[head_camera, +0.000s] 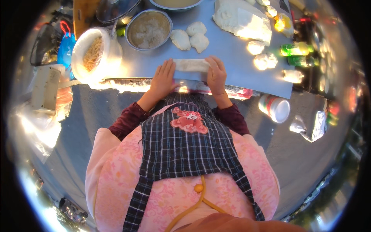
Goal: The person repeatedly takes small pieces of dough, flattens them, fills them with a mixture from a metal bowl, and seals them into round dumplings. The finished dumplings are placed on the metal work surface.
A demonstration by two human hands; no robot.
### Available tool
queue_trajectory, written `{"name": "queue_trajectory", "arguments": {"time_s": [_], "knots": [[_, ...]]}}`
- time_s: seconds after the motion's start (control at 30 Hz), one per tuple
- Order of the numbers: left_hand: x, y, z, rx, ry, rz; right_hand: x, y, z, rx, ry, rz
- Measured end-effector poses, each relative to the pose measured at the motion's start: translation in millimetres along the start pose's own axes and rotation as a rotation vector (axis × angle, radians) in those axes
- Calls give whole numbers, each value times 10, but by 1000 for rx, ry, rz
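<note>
On the grey work surface (240, 68) before me lies a strip of rolled dough (191, 65), running left to right. My left hand (164, 75) rests flat at the strip's left end, fingers stretched forward. At the right end, my right hand (216, 71) has its fingers curled over the strip and pinches it. Beyond the strip sit several pieces of dough (199, 43) close together. A metal bowl (148, 29) with a pale, powdery filling stands behind my left hand. A large slab of dough (246, 17) lies at the back right.
On the left stands a white tub (110, 49) holding light brown flakes or pieces. Another metal bowl (176, 3) and a glass lid (116, 10) are at the back. Small dough pieces (255, 47) and green bottles (295, 49) lie at the right. A lidded bucket (274, 108) is beside the right front edge.
</note>
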State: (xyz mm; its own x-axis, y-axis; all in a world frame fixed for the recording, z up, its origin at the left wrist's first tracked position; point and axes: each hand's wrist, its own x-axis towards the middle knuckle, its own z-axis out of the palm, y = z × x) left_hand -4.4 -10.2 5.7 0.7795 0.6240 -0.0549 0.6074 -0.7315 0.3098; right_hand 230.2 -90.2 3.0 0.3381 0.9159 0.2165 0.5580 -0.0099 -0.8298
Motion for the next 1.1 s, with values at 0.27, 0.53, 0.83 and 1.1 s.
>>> {"name": "queue_trajectory", "arguments": {"time_s": [0.27,0.53,0.83,1.1], "knots": [[30,-73,81,-86,-78,-78,-269,-561,439,-555,-206,-144],[-110,-174,-217,-443,111,-56,-152,-303,637,200,15,157],[-12,-17,-119,-566,207,-180,-94,-302,711,477,94,269],[28,-20,-164,-533,190,-189,-36,-353,688,-18,33,27]]}}
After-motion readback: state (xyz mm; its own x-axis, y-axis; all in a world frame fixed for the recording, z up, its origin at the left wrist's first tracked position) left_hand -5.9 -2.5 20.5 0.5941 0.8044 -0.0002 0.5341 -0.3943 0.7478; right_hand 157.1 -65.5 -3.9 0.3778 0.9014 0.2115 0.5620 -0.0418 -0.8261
